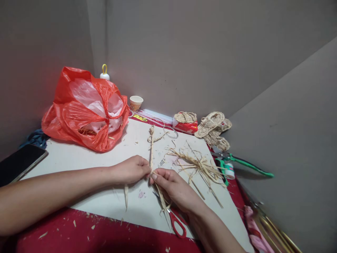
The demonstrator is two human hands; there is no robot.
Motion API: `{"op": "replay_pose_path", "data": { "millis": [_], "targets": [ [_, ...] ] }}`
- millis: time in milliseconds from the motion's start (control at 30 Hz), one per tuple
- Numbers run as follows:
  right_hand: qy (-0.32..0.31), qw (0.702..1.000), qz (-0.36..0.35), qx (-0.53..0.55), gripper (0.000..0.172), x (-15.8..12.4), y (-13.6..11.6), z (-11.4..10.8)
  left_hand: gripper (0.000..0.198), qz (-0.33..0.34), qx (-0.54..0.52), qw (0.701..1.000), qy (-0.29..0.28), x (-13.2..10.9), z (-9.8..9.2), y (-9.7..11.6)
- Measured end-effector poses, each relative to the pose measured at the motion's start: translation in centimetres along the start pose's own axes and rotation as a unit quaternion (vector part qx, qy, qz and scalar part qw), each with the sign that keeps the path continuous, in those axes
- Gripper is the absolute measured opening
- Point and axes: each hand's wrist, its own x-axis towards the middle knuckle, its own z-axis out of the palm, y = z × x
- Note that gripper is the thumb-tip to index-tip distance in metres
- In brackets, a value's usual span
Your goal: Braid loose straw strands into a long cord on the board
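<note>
A thin braided straw cord (151, 147) runs from the far middle of the white board (79, 161) toward me. My left hand (130, 169) pinches the cord at its near end, fingers closed on it. My right hand (171, 188) meets it from the right, thumb and fingers closed on the loose straw strands that trail down toward me. Red-handled scissors (177, 222) lie under my right wrist, partly hidden.
A red plastic bag (86, 112) sits at back left, a paper cup (136, 103) behind it. Loose straw (200, 167) lies right of my hands. Woven straw pieces (214, 128), green-handled pliers (244, 163) and a phone (19, 161) ring the board.
</note>
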Motion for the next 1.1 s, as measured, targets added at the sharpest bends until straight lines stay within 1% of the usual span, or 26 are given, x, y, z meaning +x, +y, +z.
{"op": "replay_pose_path", "data": {
  "millis": [100,167,233,300,400,433,500,567,600,667,700,733,800,833,867,933,967,1033,1100],
  "targets": [
    [0.02,0.996,-0.027,-0.087,0.024,-0.1,-0.2,0.1,0.029,-0.013,-0.051,0.998,-0.018,0.1,0.2,0.0],
    [0.035,0.989,-0.046,-0.138,0.025,-0.3,-0.4,0.2,0.027,-0.016,-0.089,0.996,-0.026,0.1,0.4,0.1],
    [0.047,0.981,-0.065,-0.179,0.027,-0.5,-0.5,0.3,0.023,-0.013,-0.117,0.993,-0.019,0.1,0.5,0.1],
    [0.06,0.971,-0.086,-0.217,0.029,-0.8,-0.6,0.2,0.02,-0.014,-0.114,0.993,-0.002,0.0,0.6,0.1],
    [0.097,0.954,-0.113,-0.261,0.031,-1.2,-0.7,-0.1,0.019,-0.02,-0.071,0.997,0.014,0.0,0.6,0.0],
    [0.105,0.953,-0.113,-0.262,0.031,-1.3,-0.8,-0.2,0.02,-0.017,-0.06,0.998,0.015,0.0,0.5,0.0],
    [0.098,0.966,-0.08,-0.225,0.029,-1.5,-1.1,-0.2,0.021,-0.006,-0.051,0.998,0.019,-0.1,0.6,-0.1],
    [0.065,0.989,-0.017,-0.131,0.028,-1.6,-1.3,0.3,0.022,0.003,-0.05,0.998,0.025,-0.2,0.6,0.0],
    [0.048,0.996,0.014,-0.076,0.027,-1.6,-1.3,0.7,0.023,0.006,-0.051,0.998,0.029,-0.2,0.7,0.0],
    [0.03,0.998,0.049,0.004,0.028,-1.7,-1.3,1.9,0.024,0.004,-0.063,0.997,0.036,-0.3,0.8,0.1],
    [0.031,0.998,0.054,0.014,0.028,-1.8,-1.1,2.5,0.024,0.0,-0.074,0.997,0.037,-0.3,0.9,0.1],
    [0.036,0.998,0.051,0.001,0.029,-1.8,-0.9,3.1,0.025,-0.006,-0.091,0.995,0.035,-0.4,1.0,0.1],
    [0.062,0.994,0.018,-0.088,0.03,-1.8,-0.4,3.9,0.025,-0.02,-0.131,0.991,0.03,-0.5,1.1,0.2],
    [0.083,0.984,-0.009,-0.155,0.03,-1.8,-0.2,4.0,0.025,-0.027,-0.151,0.988,0.03,-0.5,1.2,0.3],
    [0.108,0.967,-0.037,-0.226,0.031,-1.8,0.0,4.1,0.025,-0.034,-0.168,0.985,0.032,-0.6,1.2,0.5],
    [0.15,0.92,-0.079,-0.352,0.029,-1.7,0.3,4.0,0.024,-0.045,-0.19,0.98,0.034,-0.8,1.2,0.8],
    [0.165,0.898,-0.087,-0.399,0.027,-1.6,0.3,3.9,0.023,-0.047,-0.198,0.978,0.034,-0.9,1.2,1.0],
    [0.176,0.867,-0.084,-0.458,0.025,-1.7,0.3,4.0,0.021,-0.049,-0.213,0.975,0.032,-1.1,1.2,1.3],
    [0.166,0.855,-0.077,-0.485,0.025,-2.1,0.1,4.4,0.019,-0.049,-0.218,0.974,0.033,-1.2,1.1,1.6]
  ]
}}
